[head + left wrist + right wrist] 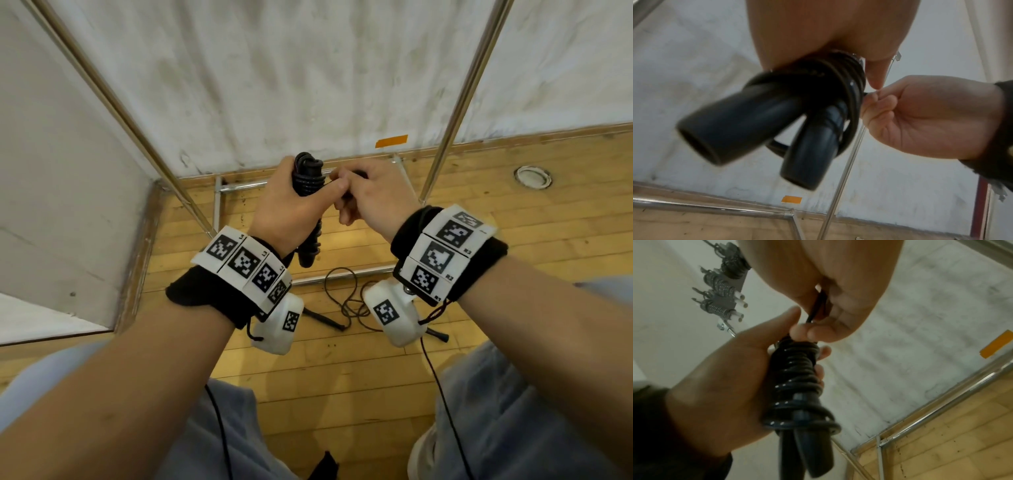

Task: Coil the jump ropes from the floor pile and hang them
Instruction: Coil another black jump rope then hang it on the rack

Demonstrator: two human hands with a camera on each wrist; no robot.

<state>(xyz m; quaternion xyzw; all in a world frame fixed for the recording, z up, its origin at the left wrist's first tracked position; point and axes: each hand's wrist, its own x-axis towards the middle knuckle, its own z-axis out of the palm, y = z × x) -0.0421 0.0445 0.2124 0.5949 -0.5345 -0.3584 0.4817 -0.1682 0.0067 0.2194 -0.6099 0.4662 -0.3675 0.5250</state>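
My left hand (294,202) grips a black jump rope (308,181) whose two handles (756,123) lie side by side, with the cord wound round them in tight turns (797,378). The handle ends stick out below my fist. My right hand (363,195) pinches the loose end of the cord (818,305) just beside the top of the coil, touching my left thumb. On the wooden floor below lies another black jump rope (346,301) in loose loops, partly hidden by my wrist cameras.
A chrome rack frame (239,186) stands on the floor against the white wall, with slanting poles (455,102) on either side of my hands. Several coiled ropes (723,288) hang on hooks high on the left. An orange tape mark (391,141) is on the wall.
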